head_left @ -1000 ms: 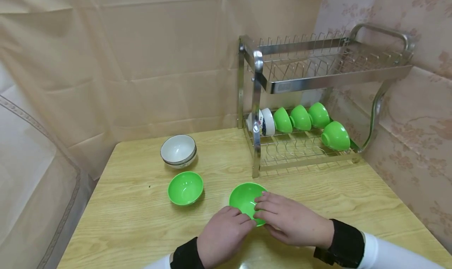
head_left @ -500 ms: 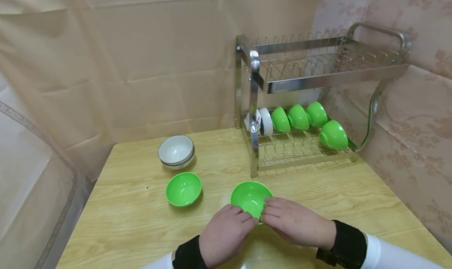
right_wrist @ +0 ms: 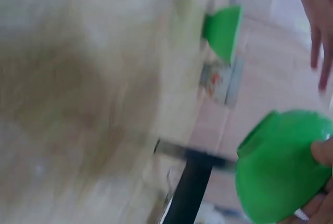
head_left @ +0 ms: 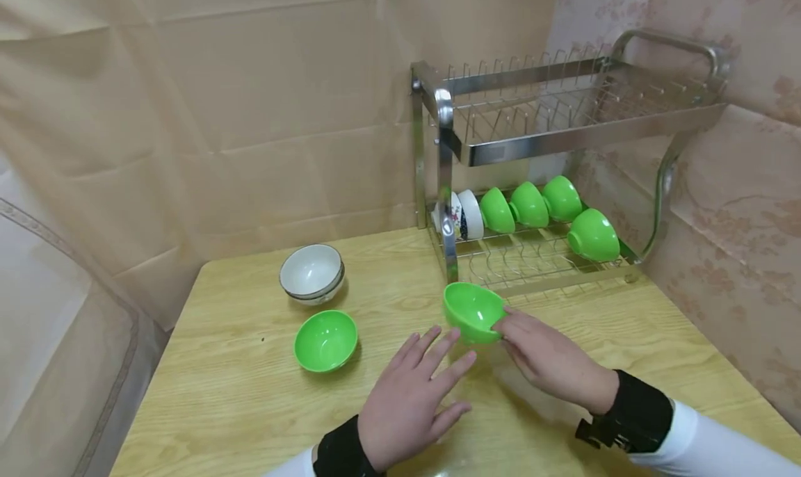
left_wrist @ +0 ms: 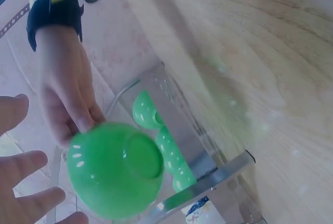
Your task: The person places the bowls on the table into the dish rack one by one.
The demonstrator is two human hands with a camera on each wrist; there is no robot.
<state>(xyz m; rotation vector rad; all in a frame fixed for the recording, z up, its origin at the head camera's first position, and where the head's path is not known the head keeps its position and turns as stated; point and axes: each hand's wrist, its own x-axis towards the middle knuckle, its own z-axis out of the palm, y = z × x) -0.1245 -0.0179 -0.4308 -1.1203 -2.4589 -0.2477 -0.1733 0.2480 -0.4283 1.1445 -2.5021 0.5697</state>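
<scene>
A green bowl (head_left: pixel 472 313) is in the air above the table, tilted, near the rack's front left leg. My right hand (head_left: pixel 557 359) pinches its right rim, thumb outside and fingers over the edge. In the right wrist view the bowl's green outer wall (right_wrist: pixel 283 166) shows with the thumb on it. My left hand (head_left: pixel 413 393) is apart from the bowl, fingers spread and nearly straight, to its lower left. The left wrist view shows the bowl's underside (left_wrist: pixel 117 172) beyond the left fingertips.
A steel two-tier dish rack (head_left: pixel 588 133) stands at the back right; green and white bowls lean on its lower tier. Another green bowl (head_left: pixel 325 341) sits on the wooden table (head_left: pixel 219 380), with stacked white bowls (head_left: pixel 311 272) behind it.
The green bowl has risen off the table, moving right and toward the rack in my right hand. My left hand has let go of its rim and spread its fingers.
</scene>
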